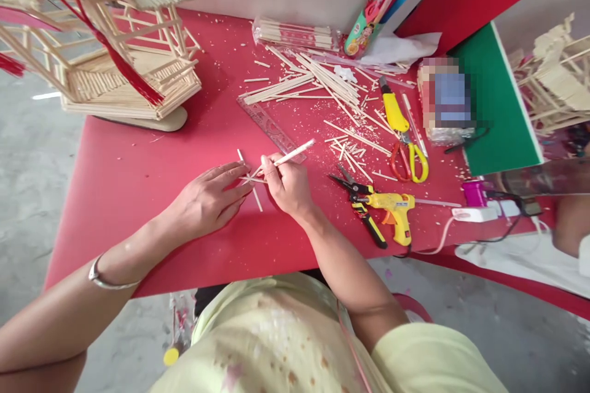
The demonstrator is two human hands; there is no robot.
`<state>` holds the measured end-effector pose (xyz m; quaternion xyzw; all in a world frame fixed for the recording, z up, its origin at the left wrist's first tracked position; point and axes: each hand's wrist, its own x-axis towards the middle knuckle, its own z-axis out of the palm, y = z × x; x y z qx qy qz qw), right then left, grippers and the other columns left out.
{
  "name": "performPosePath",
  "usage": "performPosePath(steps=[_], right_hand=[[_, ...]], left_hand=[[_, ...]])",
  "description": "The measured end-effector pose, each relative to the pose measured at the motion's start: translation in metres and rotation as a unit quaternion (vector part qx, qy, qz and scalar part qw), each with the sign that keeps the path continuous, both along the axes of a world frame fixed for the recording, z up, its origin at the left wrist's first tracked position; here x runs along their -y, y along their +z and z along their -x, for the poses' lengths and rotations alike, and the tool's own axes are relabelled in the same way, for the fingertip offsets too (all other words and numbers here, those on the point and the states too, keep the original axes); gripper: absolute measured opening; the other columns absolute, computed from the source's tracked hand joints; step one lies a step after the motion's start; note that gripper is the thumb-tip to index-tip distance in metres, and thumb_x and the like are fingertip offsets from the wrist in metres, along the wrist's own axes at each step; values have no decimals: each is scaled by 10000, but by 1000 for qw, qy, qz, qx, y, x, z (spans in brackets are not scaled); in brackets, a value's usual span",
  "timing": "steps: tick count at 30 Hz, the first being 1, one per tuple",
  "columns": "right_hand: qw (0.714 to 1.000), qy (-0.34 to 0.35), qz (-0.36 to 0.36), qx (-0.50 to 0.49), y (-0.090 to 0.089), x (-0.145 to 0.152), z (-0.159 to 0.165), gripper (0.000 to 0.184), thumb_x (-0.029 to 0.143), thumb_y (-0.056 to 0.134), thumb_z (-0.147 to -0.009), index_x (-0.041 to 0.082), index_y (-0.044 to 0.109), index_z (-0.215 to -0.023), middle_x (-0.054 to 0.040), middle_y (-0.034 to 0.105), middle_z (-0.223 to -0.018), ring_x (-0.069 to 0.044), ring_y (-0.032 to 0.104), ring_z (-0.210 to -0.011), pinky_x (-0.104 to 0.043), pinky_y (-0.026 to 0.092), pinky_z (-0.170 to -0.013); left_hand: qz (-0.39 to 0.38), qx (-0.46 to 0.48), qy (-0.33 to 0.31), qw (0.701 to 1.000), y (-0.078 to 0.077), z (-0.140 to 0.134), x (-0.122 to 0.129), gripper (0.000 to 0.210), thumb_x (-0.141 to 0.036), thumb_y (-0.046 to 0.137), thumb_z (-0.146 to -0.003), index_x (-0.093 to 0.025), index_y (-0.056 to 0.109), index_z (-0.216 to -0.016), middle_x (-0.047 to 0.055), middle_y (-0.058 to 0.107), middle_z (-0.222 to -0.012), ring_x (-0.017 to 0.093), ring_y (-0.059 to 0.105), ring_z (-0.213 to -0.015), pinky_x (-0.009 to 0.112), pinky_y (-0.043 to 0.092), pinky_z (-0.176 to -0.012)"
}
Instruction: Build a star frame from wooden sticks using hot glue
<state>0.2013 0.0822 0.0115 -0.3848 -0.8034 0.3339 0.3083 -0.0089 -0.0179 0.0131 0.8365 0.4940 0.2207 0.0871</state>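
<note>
Thin wooden sticks [257, 199] lie crossed on the red table in front of me. My left hand [209, 199] rests over their left side, fingers stretched forward and fingertips pressing on the crossing; its thumb lies lower, and the exact grip is partly hidden. My right hand [288, 184] is closed round a white pen-like rod [295, 152], which slants up to the right; its lower end is close to the crossed sticks, beside my left fingertips. Just behind my right hand lies a clear plastic ruler [265, 121].
Loose sticks [332, 83] and cut bits lie at the back. To the right are scissors [409, 156], a utility knife [394, 109], pliers [369, 221] and a yellow glue gun [395, 212]. A stick-built pavilion model [133, 80] stands at left. A green container [362, 31] holds pens.
</note>
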Motion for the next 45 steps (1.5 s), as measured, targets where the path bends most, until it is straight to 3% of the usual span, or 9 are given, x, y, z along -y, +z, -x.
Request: performPosePath(steps=[25, 40, 45], right_hand=[[1000, 20, -19, -1, -3, 3, 2, 424, 517, 397, -1132, 246, 665, -945, -23, 770, -796, -174, 742, -750, -266, 522, -715], [993, -65, -98, -3, -12, -19, -4, 467, 542, 382, -1133, 232, 669, -933, -32, 759, -753, -185, 747, -741, -281, 527, -728], [991, -87, -98, 7, -13, -22, -6, 491, 555, 372, -1131, 218, 683, -957, -77, 771, -791, -218, 753, -758, -310, 518, -727]], left_hand=[[-52, -13, -2, 999, 1, -4, -2, 330, -196, 560, -1015, -177, 725, -1300, 189, 648, -1463, 339, 610, -1397, 528, 581, -1133], [-60, -11, 0, 998, 5, -5, -2, 300, -215, 549, -1020, -173, 748, -1241, 173, 676, -1427, 320, 632, -1368, 490, 585, -1131], [-61, 0, -3, 998, 3, -5, -2, 320, -219, 534, -1024, -177, 742, -1263, 176, 675, -1426, 319, 634, -1363, 497, 574, -1141]])
